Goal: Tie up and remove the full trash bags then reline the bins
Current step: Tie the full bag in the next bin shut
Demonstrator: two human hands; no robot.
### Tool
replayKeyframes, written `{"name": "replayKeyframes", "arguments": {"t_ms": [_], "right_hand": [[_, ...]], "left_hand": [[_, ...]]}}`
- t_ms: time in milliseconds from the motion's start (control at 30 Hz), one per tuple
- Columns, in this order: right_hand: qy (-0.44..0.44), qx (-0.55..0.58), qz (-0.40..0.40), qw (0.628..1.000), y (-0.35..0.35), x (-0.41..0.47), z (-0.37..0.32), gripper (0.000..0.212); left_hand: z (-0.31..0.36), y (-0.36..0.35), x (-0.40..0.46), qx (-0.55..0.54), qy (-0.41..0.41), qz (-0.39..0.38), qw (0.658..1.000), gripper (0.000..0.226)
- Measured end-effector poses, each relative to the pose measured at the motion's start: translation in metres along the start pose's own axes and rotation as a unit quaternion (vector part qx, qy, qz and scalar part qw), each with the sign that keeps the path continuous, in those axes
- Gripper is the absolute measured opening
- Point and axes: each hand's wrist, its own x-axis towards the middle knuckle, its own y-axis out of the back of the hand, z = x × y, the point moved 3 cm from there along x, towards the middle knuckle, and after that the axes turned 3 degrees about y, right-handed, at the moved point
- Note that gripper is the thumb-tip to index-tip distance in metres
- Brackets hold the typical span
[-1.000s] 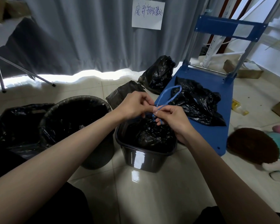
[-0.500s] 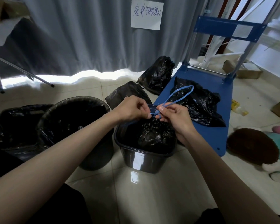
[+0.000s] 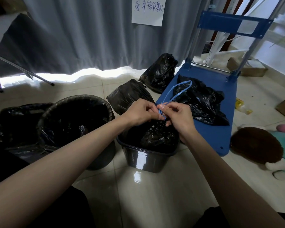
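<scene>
Hands (image 3: 160, 115) pinch blue drawstring (image 3: 176, 92) above bagged bin (image 3: 148, 160).

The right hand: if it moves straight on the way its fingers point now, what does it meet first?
The right hand points leftward at the left hand, which it nearly touches over the blue drawstring both pinch. It would probably meet those knuckles first; depth is unclear.

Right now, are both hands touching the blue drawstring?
Touching. The head view shows the left hand and right hand both pinching the blue drawstring above the bag in the square bin.
</scene>
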Motion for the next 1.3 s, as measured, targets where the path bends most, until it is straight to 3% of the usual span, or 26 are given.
{"name": "replayKeyframes", "arguments": {"t_ms": [167, 400, 567, 733, 867, 933, 1034, 1200, 1300], "right_hand": [[-0.012, 0.018, 0.022, 1.0, 0.001, -0.001, -0.002, 0.017], [-0.081, 0.065, 0.004, 0.995, 0.001, -0.001, 0.001, 0.02], [-0.123, 0.099, -0.001, 0.988, 0.004, -0.002, 0.006, 0.018], [-0.126, 0.101, -0.007, 0.987, 0.004, 0.0, 0.009, 0.017], [-0.115, 0.106, -0.004, 0.988, 0.005, 0.002, 0.01, 0.011], [-0.1, 0.131, 0.002, 0.986, 0.006, 0.002, 0.007, 0.016], [-0.05, 0.131, -0.008, 0.99, 0.007, 0.002, 0.001, 0.026], [0.086, -0.068, -0.111, 0.988, -0.004, -0.003, -0.016, 0.014], [0.14, -0.188, -0.107, 0.966, -0.008, -0.007, -0.017, 0.014]], "left_hand": [[0.005, 0.002, 0.001, 0.048, -0.055, 0.047, 0.996, 0.01], [0.011, -0.009, -0.014, 0.137, -0.145, 0.14, 0.97, 0.019], [0.018, -0.012, -0.022, 0.213, -0.212, 0.139, 0.944, 0.017], [0.019, -0.01, -0.021, 0.216, -0.226, 0.138, 0.94, 0.008], [0.019, -0.007, -0.017, 0.229, -0.245, 0.091, 0.938, 0.005], [0.017, -0.003, -0.012, 0.209, -0.224, 0.065, 0.95, 0.009], [0.008, 0.006, -0.003, 0.119, -0.124, 0.04, 0.984, 0.012], [-0.004, 0.012, 0.001, 0.013, -0.008, -0.006, 1.0, 0.004], [-0.008, 0.013, 0.001, 0.014, 0.034, -0.013, 0.999, 0.01]]}}
